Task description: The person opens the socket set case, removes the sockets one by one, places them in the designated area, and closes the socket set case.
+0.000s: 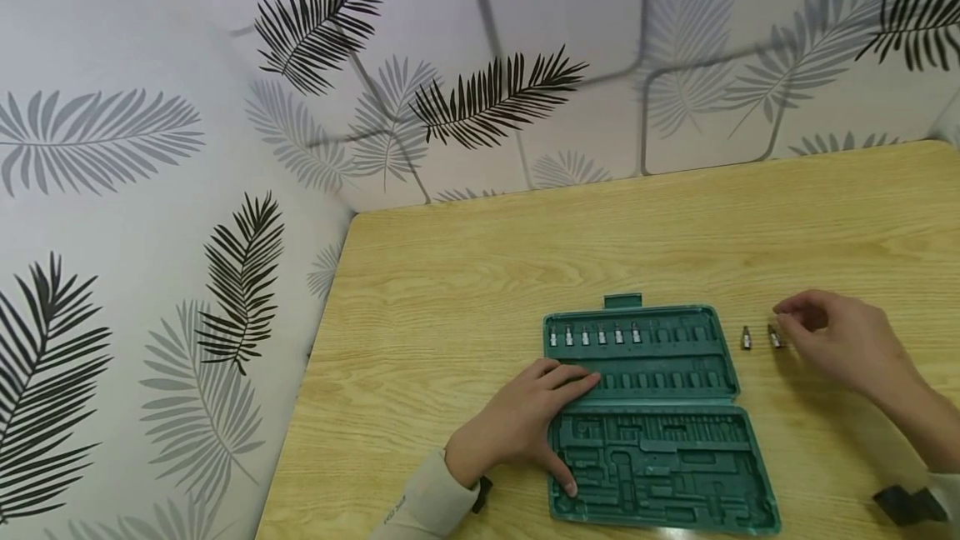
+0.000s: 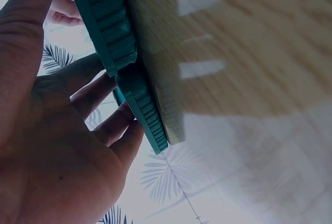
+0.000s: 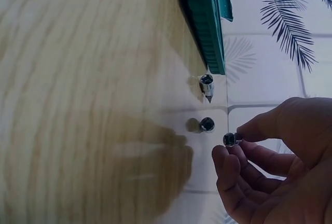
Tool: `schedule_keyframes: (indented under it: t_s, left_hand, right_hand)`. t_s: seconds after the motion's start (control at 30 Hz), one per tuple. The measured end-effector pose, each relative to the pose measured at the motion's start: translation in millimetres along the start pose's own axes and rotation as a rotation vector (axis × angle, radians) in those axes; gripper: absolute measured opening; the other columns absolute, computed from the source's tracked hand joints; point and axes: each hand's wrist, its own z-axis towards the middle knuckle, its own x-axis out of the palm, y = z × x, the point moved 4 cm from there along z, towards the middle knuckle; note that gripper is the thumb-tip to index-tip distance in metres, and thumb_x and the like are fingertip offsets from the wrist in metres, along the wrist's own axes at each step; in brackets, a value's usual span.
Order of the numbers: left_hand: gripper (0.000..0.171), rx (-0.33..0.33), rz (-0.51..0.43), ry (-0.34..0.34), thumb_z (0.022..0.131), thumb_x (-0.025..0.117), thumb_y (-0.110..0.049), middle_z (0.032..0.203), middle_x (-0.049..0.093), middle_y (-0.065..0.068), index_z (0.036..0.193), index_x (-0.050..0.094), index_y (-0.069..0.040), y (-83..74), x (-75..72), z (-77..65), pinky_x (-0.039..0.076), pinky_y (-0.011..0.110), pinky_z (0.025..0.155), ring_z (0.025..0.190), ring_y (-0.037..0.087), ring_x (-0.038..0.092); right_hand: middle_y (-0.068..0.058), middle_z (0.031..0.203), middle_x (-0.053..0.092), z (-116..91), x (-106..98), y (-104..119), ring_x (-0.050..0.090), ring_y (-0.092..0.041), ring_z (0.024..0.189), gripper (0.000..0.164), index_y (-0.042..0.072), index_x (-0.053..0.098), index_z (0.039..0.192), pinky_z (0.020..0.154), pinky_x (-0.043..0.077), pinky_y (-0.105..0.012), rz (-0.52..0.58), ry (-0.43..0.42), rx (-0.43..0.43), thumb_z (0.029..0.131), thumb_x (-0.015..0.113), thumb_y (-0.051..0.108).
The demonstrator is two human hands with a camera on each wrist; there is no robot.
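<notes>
A green tool case lies unfolded on the table, with several silver bit sockets in a row in its upper half. My left hand rests over the case's left edge with fingers spread, the thumb on the lower half. Between thumb and fingertips, my right hand pinches a small bit socket, its square end showing in the right wrist view. Near those fingertips stands another bit socket. A further bit socket sits between it and the case.
Empty moulded slots follow the filled row, with a second row of slots below. The wood-grain table meets a leaf-patterned wall at the back and left. A latch tab sticks out from the case's far edge.
</notes>
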Motion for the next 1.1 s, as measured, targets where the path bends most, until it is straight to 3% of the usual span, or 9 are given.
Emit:
schedule_keyframes:
  t_s: [0.3,0.73,1.1]
  left_hand:
    - [0.140,0.002,0.007,-0.009,0.060,0.099,-0.072,0.170,0.047,-0.004,0.174,0.034,-0.023,0.2,1.0,-0.1,0.042,0.034,0.128,0.149,0.018,0.047]
    - [0.139,0.000,0.000,-0.008,0.060,0.100,-0.071,0.170,0.047,-0.004,0.173,0.035,-0.022,-0.8,-0.6,0.0,0.041,0.033,0.128,0.148,0.017,0.047]
    - [0.138,0.002,-0.004,-0.008,0.060,0.100,-0.071,0.170,0.047,-0.004,0.173,0.036,-0.022,-0.3,1.5,-0.2,0.042,0.034,0.127,0.147,0.017,0.047]
  right_hand:
    - [-0.010,0.084,0.074,-2,6,-6,0.065,-0.015,0.073,0.016,-0.005,0.077,0.105,0.060,0.042,-0.023,-0.008,0.016,0.016,0.100,0.075,0.010]
    - [-0.017,0.084,0.073,-3,11,-7,0.066,-0.022,0.072,0.017,-0.008,0.075,0.103,0.063,0.046,-0.030,-0.023,-0.002,0.062,0.101,0.072,0.008]
    - [-0.015,0.082,0.074,-3,13,-7,0.064,-0.017,0.070,0.017,-0.009,0.075,0.101,0.059,0.043,-0.024,-0.020,-0.015,0.054,0.099,0.072,0.008]
